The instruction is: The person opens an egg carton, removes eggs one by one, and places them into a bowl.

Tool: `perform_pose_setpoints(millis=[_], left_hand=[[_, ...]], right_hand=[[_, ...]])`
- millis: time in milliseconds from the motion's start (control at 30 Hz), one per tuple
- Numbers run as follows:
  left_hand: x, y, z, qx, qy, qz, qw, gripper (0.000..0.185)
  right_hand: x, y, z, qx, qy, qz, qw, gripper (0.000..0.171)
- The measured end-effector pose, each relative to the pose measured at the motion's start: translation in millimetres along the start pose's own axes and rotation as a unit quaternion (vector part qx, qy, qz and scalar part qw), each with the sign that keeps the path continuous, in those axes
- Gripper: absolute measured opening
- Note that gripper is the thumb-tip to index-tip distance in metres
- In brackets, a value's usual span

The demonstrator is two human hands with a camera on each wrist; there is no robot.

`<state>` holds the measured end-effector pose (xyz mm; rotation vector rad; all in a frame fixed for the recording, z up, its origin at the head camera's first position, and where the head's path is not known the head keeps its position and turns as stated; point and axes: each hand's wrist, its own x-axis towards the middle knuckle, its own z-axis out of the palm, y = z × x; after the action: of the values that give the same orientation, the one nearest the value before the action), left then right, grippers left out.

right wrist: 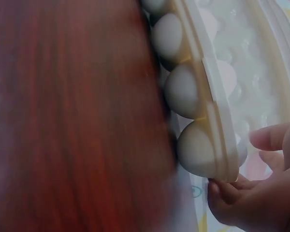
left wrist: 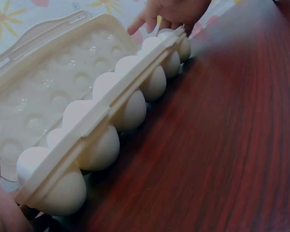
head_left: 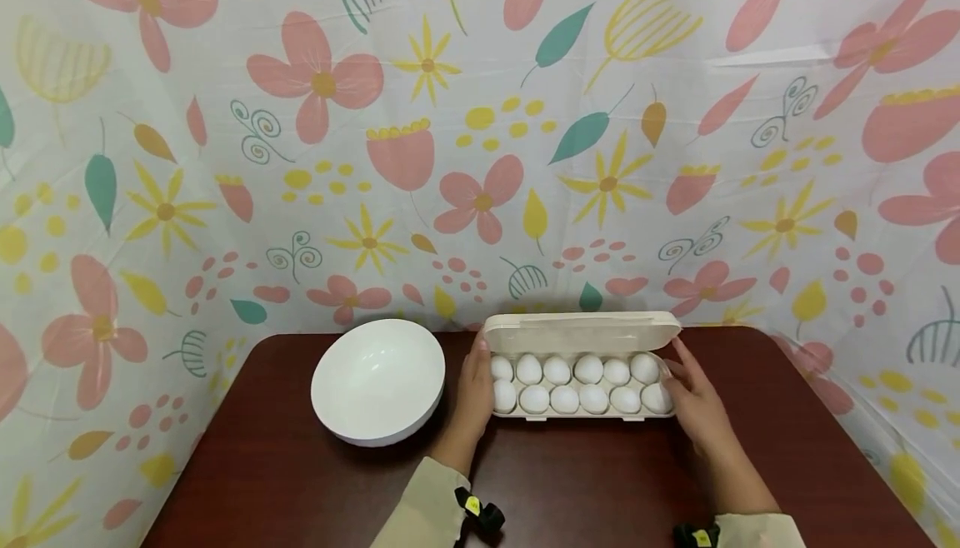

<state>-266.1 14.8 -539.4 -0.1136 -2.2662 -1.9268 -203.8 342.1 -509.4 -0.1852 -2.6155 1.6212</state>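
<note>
Nearest to me, two beige sleeves [head_left: 422, 500] reach in over the near part of a dark reddish-brown table [head_left: 577, 481] with wood grain and rounded far corners. A small black device [head_left: 491, 518] with a yellow mark is worn at each wrist.

Farther in, the bare left hand [head_left: 472, 390] grips the left end of a long, cream-coloured egg carton [head_left: 585, 322], and the bare right hand [head_left: 697, 406] grips the right end. Seen from the right wrist, the fingers curl under the end of the rim, with another digit raised beside the lid. Part of the left hand's hold is out of sight from its own wrist.

To the left of the left hand, near it but apart, is a round, glossy white bowl [head_left: 377, 377].

The carton is at the far side of the table, right of the middle, its long side facing the person. Inside are twelve white eggs [head_left: 588, 369] in two rows of six. Two small tabs jut from the front rim. The dimpled lid [left wrist: 63, 79] stands raised along the back edge.

Behind everything hangs a white cloth [head_left: 480, 115] printed with pink flowers, yellow blooms and teal leaves.
</note>
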Motion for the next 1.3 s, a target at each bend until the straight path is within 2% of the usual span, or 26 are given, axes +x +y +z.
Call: perform_pose_setpoints(millis=[367, 567, 900, 1133, 1300], left_hand=[[4.6, -2.1, -0.8, -0.026, -0.036, -0.005, 0.9990, 0.058], [7.1, -7.4, -1.9, -0.041, -0.063, 0.002, 0.9972, 0.062], [8.8, -11.4, -2.5, -0.076, -0.092, -0.004, 0.9928, 0.069], [10.3, -11.7, -3.7, -0.075, -0.096, -0.008, 0.9925, 0.070], [11.7, -12.6, -4.4, -0.068, -0.099, -0.016, 0.9927, 0.070]], right_hand=[[5.3, 5.1, -3.3, -0.025, -0.017, -0.034, 0.999, 0.066], [8.3, 14.2, -6.0, -0.028, -0.028, -0.038, 0.999, 0.063], [9.6, 30.2, -5.1, -0.022, -0.015, -0.060, 0.998, 0.062], [11.6, 33.3, -4.4, 0.025, -0.038, -0.086, 0.995, 0.068], [11.7, 34.8, -2.8, 0.040, -0.041, -0.083, 0.995, 0.068]])
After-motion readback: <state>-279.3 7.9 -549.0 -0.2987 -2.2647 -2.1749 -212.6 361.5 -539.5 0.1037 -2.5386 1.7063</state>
